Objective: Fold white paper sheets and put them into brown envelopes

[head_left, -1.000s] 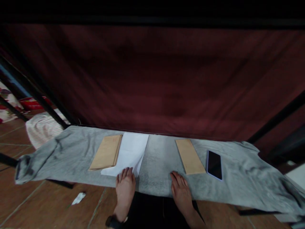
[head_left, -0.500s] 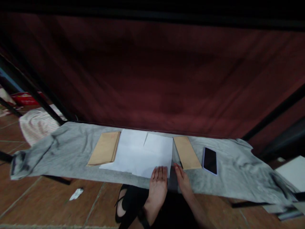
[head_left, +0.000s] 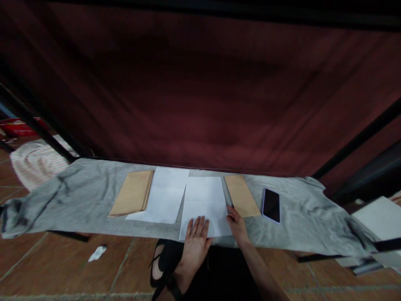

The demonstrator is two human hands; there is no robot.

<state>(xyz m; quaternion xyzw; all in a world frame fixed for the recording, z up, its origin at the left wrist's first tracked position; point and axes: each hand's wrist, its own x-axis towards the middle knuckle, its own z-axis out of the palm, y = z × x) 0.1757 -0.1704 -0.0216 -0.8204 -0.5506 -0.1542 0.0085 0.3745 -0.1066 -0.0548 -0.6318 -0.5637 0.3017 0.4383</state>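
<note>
One white sheet (head_left: 205,196): plain, rectangular, flat on grey cloth (head_left: 84,200).

Right of the right hand (head_left: 237,225), envelope (head_left: 242,196) and phone (head_left: 271,205) obstruct; past them cloth (head_left: 308,215) lies open.

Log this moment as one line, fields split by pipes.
left hand: on white sheet | right hand: at sheet's right edge | brown envelope: right of sheet | phone: right of envelope
</note>
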